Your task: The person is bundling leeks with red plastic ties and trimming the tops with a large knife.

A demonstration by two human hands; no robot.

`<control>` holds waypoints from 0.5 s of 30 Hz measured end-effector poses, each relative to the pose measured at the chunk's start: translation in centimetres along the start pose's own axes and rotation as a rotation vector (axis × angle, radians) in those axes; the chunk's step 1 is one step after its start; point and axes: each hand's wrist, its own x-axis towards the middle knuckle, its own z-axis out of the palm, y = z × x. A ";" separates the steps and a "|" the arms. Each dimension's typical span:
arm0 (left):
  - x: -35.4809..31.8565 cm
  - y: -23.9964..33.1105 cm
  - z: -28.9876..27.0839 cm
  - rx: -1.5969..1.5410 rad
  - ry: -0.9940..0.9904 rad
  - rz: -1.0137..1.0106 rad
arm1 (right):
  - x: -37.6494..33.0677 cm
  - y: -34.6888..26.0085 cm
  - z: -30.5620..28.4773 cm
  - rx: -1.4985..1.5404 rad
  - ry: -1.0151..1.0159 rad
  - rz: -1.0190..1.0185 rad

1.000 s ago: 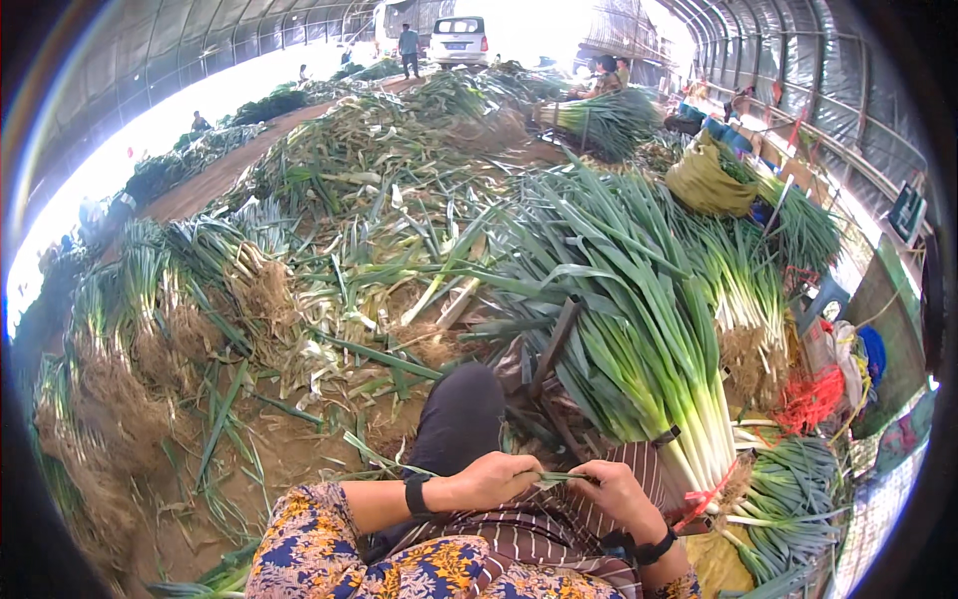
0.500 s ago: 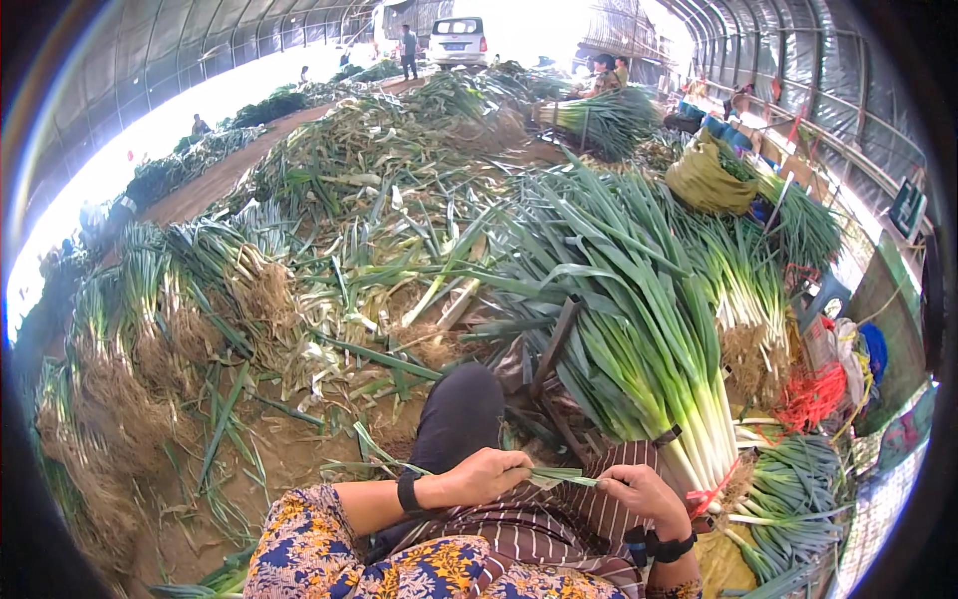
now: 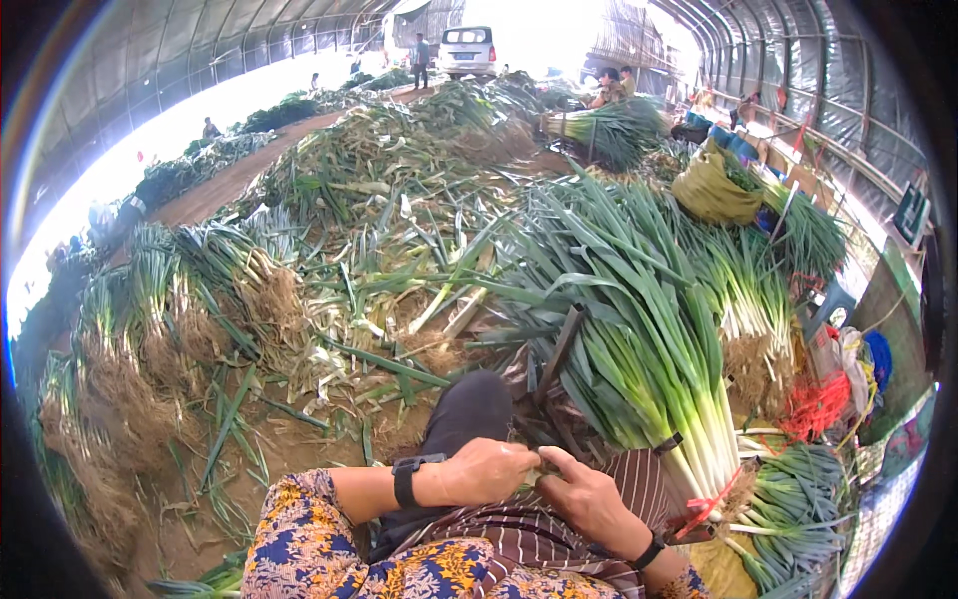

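Observation:
Above my lap, my left hand point(image 3: 486, 470) and my right hand point(image 3: 587, 499) meet with fingertips almost touching. Both are closed, thumbs pressed to the fingers. A small pale scrap shows between them, but what it is I cannot make out. Just to the right leans a large bundle of leeks point(image 3: 639, 329), green leaves spread upward and white stems at the lower end. A red tie point(image 3: 707, 507) goes round the stems near the roots. The bundle rests against a dark metal bar frame point(image 3: 561, 349).
Rooted leek bunches point(image 3: 269, 290) stand at left, near a heap of trimmed leaves point(image 3: 349, 190). At right lie smaller leeks point(image 3: 793, 509), red twine point(image 3: 816, 407) and a yellow sack point(image 3: 717, 188). People point(image 3: 420, 62) and a white van point(image 3: 467, 50) are far off.
My hands have come together from being apart. The green leaf strip stretched between them, with its end trailing left of my left hand, no longer shows. The view has shifted slightly.

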 end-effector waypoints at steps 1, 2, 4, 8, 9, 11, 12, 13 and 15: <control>-0.1 0.2 -0.1 -0.042 -0.023 0.035 | -0.2 0.4 0.7 0.069 0.005 0.024; -0.1 0.4 -0.3 -0.041 -0.025 0.038 | -0.5 0.9 1.3 0.068 0.007 0.026; -0.2 0.9 -0.7 -0.033 -0.124 -0.064 | -1.1 1.8 2.1 0.107 -0.109 0.046; -0.6 0.2 -0.3 0.001 -0.183 -0.085 | -1.4 2.1 2.7 0.131 -0.111 0.052; -0.6 0.1 -0.3 -0.013 -0.201 -0.099 | -1.6 2.4 2.9 0.161 -0.096 0.044; -0.6 0.0 -0.1 -0.026 -0.219 -0.110 | -1.7 2.4 3.0 0.190 -0.079 0.038; -0.5 0.0 0.1 -0.060 -0.185 -0.068 | -1.7 2.3 2.8 0.178 -0.079 0.042; -0.5 0.0 0.2 -0.093 -0.151 -0.025 | -1.7 2.2 2.8 0.166 -0.079 0.045; -0.2 0.4 0.1 -0.105 -0.190 -0.056 | -1.6 2.2 3.0 0.119 -0.100 0.069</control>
